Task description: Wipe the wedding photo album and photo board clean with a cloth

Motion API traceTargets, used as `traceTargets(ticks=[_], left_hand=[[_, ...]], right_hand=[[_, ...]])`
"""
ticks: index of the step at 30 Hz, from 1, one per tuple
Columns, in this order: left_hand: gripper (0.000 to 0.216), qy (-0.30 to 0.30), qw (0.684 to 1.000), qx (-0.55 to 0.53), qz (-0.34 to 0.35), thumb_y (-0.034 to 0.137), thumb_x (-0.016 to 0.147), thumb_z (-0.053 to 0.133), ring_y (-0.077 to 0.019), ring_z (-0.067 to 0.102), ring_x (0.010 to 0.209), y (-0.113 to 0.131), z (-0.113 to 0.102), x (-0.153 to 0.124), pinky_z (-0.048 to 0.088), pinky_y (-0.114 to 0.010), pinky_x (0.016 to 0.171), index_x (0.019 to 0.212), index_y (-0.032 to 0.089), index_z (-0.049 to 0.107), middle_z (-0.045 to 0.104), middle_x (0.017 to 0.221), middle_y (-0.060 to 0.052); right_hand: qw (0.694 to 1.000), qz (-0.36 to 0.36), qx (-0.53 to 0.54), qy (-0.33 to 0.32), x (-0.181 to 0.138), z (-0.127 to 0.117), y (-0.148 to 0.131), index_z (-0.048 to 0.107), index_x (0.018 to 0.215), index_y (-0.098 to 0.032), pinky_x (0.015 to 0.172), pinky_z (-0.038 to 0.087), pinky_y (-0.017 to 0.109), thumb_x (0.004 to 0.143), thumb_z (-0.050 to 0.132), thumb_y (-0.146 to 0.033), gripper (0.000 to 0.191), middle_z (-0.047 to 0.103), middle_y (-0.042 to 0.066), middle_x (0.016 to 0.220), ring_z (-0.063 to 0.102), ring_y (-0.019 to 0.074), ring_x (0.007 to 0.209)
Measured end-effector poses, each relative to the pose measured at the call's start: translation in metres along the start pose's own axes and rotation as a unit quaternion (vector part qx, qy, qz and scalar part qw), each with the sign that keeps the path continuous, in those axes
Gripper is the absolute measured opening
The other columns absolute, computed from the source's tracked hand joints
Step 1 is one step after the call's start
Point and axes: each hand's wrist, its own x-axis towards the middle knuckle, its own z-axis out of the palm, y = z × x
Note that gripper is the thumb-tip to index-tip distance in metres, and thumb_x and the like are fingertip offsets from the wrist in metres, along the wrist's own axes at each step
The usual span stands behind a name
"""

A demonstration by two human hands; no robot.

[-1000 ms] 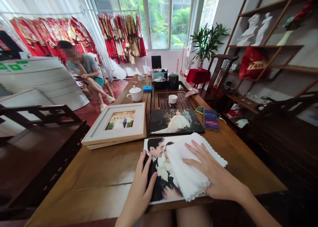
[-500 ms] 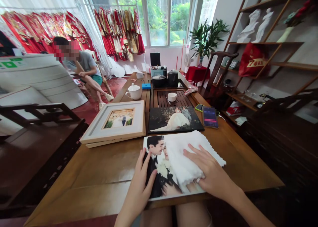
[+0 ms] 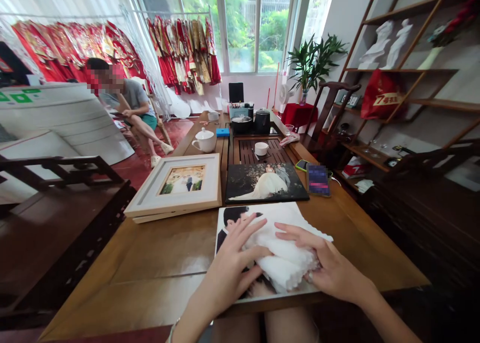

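A large wedding photo print [image 3: 228, 216] lies flat at the near edge of the wooden table [image 3: 157, 253]. A white cloth [image 3: 283, 260] is bunched on top of it. My left hand [image 3: 234, 255] rests on the print with its fingers pressed against the cloth's left side. My right hand [image 3: 318, 263] lies on the cloth's right side, fingers curled into the fabric. Both hands gather the cloth between them. Most of the picture is hidden under the hands and cloth.
Behind the print lie a dark wedding photo panel [image 3: 264, 183] and a stacked framed photo [image 3: 178, 185]. A phone [image 3: 318, 179] sits to the right. A tea tray with a cup [image 3: 261, 148], a teapot [image 3: 204, 140] and kettles stands farther back. A person [image 3: 127, 108] sits at left.
My left hand moved right from the print's left edge onto the cloth. The cloth, spread flat a second ago, is now bunched between both hands.
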Motion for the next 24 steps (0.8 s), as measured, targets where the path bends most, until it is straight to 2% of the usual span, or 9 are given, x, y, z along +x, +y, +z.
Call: traceTargets(ticks=[4, 7, 9, 11, 13, 16, 18, 21, 24], left_hand=[[0.044, -0.074, 0.996, -0.043, 0.005, 0.005, 0.085, 0.054, -0.0239, 0.035, 0.143, 0.002, -0.005, 0.011, 0.015, -0.057, 0.121, 0.123, 0.026, 0.059, 0.043, 0.151, -0.008], [0.053, -0.054, 0.997, -0.058, -0.021, 0.009, 0.085, 0.058, -0.0247, 0.035, 0.143, 0.000, -0.010, 0.012, 0.021, -0.054, 0.120, 0.135, 0.025, 0.049, 0.042, 0.150, -0.010], [0.052, -0.029, 0.997, -0.061, -0.036, 0.019, 0.088, 0.061, -0.0262, 0.038, 0.141, -0.002, -0.012, 0.010, 0.029, -0.052, 0.118, 0.137, 0.025, 0.046, 0.044, 0.148, -0.012], [0.044, -0.012, 0.998, -0.054, -0.030, 0.027, 0.090, 0.062, -0.0265, 0.041, 0.138, -0.003, -0.011, 0.009, 0.033, -0.051, 0.116, 0.132, 0.025, 0.050, 0.048, 0.144, -0.011], [0.035, -0.013, 0.999, -0.037, 0.004, 0.027, 0.092, 0.059, -0.0255, 0.045, 0.135, -0.002, -0.008, 0.008, 0.034, -0.048, 0.116, 0.126, 0.025, 0.054, 0.053, 0.139, -0.011], [0.030, -0.005, 0.998, -0.014, 0.056, 0.013, 0.096, 0.045, -0.0216, 0.054, 0.123, -0.002, -0.001, 0.007, 0.041, -0.042, 0.109, 0.123, 0.021, 0.055, 0.060, 0.127, -0.011], [0.031, 0.017, 0.996, -0.027, 0.083, 0.008, 0.096, 0.039, -0.0205, 0.057, 0.116, -0.002, 0.004, 0.005, 0.046, -0.038, 0.102, 0.119, 0.020, 0.056, 0.064, 0.118, -0.011], [0.029, 0.031, 0.992, -0.093, 0.081, 0.007, 0.096, 0.037, -0.0186, 0.060, 0.109, -0.001, 0.010, 0.003, 0.051, -0.033, 0.093, 0.114, 0.019, 0.056, 0.066, 0.111, -0.010], [0.027, 0.004, 0.990, -0.125, 0.063, 0.010, 0.097, 0.037, -0.0178, 0.062, 0.107, 0.004, 0.011, 0.001, 0.052, -0.031, 0.092, 0.115, 0.020, 0.055, 0.067, 0.109, -0.009]], right_hand=[[0.987, -0.095, -0.113, -0.057, 0.006, 0.003, -0.010, 0.047, 0.121, -0.024, 0.110, 0.036, 0.054, 0.072, 0.043, 0.006, 0.058, 0.022, 0.013, 0.159, 0.031, 0.0274, 0.142], [0.970, -0.114, -0.214, -0.011, 0.005, 0.007, -0.015, 0.057, 0.104, -0.018, 0.111, 0.024, 0.067, 0.076, 0.047, 0.001, 0.035, 0.019, 0.014, 0.159, 0.029, 0.0345, 0.141], [0.967, -0.100, -0.231, 0.042, 0.003, 0.008, -0.014, 0.058, 0.095, -0.017, 0.109, 0.025, 0.070, 0.079, 0.048, -0.001, 0.025, 0.018, 0.014, 0.159, 0.027, 0.0377, 0.141], [0.967, -0.077, -0.230, 0.074, 0.001, 0.007, -0.009, 0.058, 0.092, -0.017, 0.108, 0.028, 0.069, 0.081, 0.051, -0.006, 0.017, 0.023, 0.015, 0.157, 0.031, 0.0377, 0.139], [0.966, -0.079, -0.232, 0.081, -0.001, 0.004, -0.004, 0.059, 0.092, -0.020, 0.109, 0.029, 0.068, 0.082, 0.055, -0.008, 0.016, 0.041, 0.014, 0.148, 0.046, 0.0331, 0.130], [0.969, -0.099, -0.214, 0.079, -0.002, 0.002, -0.004, 0.061, 0.102, -0.027, 0.109, 0.035, 0.062, 0.083, 0.056, -0.009, 0.027, 0.065, 0.007, 0.123, 0.064, 0.0246, 0.108], [0.979, -0.048, -0.176, 0.090, -0.002, 0.000, -0.007, 0.057, 0.120, -0.029, 0.107, 0.043, 0.053, 0.083, 0.060, -0.013, 0.041, 0.069, 0.005, 0.118, 0.065, 0.0241, 0.107], [0.990, 0.041, -0.136, 0.005, 0.000, -0.009, -0.014, 0.043, 0.141, -0.024, 0.105, 0.047, 0.042, 0.082, 0.064, -0.020, 0.063, 0.062, 0.008, 0.133, 0.055, 0.0255, 0.125], [0.983, 0.010, -0.136, -0.127, -0.001, -0.021, -0.015, 0.046, 0.141, -0.026, 0.108, 0.044, 0.037, 0.085, 0.058, -0.014, 0.058, 0.059, 0.004, 0.137, 0.052, 0.0215, 0.129]])
